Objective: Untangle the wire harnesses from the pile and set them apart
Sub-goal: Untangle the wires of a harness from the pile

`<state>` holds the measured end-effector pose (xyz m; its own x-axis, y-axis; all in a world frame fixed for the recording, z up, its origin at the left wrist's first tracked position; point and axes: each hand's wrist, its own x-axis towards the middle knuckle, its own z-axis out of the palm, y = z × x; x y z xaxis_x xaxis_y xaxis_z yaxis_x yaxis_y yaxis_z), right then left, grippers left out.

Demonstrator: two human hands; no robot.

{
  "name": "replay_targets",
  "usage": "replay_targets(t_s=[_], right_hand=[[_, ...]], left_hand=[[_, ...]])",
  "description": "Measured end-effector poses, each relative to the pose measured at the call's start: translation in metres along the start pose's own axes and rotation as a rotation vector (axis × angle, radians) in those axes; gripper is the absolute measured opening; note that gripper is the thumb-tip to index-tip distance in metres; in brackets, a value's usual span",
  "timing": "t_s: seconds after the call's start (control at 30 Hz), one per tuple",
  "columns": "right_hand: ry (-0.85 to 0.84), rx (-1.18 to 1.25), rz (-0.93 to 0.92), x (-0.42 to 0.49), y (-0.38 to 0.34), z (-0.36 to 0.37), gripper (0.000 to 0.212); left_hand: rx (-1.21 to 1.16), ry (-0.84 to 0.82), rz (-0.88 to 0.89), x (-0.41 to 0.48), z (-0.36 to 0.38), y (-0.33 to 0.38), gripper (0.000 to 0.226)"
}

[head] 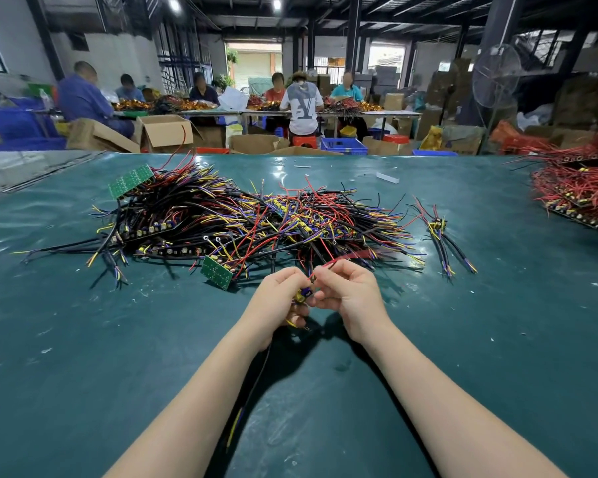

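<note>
With one harness clasped in the left grip just in front of the pile on the green surface, the right grip pinches a red wire leading into the tangle, so the next move likely calls for easing it free and laying it apart.

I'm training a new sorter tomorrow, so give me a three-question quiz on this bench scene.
1. True or false: the left hand grips a wire harness.
2. Where does the separated harness lie relative to the pile? A left, B right, C behind.
3. Fill in: the right hand pinches a ___ wire.
Key: 1 true; 2 B; 3 red.
</note>
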<state>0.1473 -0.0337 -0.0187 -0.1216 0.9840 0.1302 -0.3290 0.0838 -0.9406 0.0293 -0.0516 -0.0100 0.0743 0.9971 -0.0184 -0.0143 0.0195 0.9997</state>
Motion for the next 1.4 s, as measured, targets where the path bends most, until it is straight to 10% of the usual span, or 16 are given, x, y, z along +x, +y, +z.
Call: replay_targets(t_s=[0.6, 1.03, 1.4], right_hand=[[0.013, 0.189, 0.218, -0.001, -0.007, -0.002, 0.014], [0.272, 0.054, -0.159, 0.007, -0.013, -0.013, 0.022], [0.329, 0.128, -0.112, 0.012, -0.016, -0.021, 0.025]], left_hand=[[-0.046, 0.06, 0.03, 0.003, -0.001, -0.008, 0.026], [0.138, -0.087, -0.016, 0.001, 0.001, -0.001, 0.031], [0.273, 0.042, 0.046, 0.005, 0.001, -0.012, 0.032]])
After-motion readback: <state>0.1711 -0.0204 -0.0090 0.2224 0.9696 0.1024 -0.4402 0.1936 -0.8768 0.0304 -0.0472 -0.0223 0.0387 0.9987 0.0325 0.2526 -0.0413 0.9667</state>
